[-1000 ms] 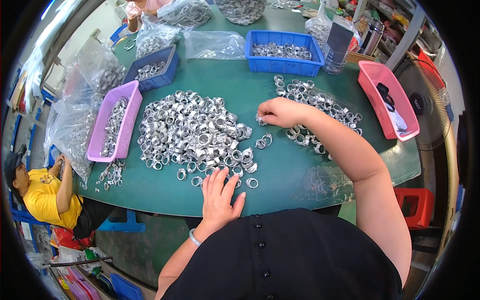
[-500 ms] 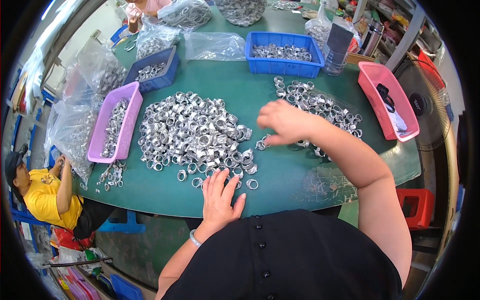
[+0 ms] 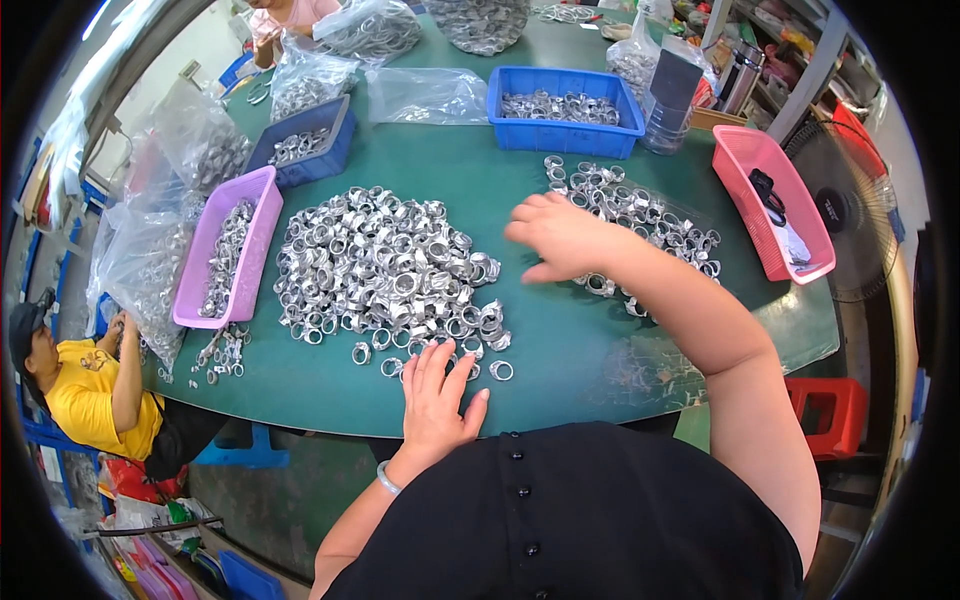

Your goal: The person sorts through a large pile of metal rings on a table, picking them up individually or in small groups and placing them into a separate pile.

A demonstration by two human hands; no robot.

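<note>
Here, two heaps of silvery rings (image 3: 385, 260) lie on one green table (image 3: 570, 395): left hand (image 3: 438, 400), fingers spread, at the larger heap (image 3: 350, 280); right hand (image 3: 572, 240) near the smaller heap (image 3: 650, 222), grip hidden.

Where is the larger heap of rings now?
In the head view, the larger heap of metal rings lies left of centre on the green table, between the lilac basket and right hand, with the left hand at its near edge.
</note>
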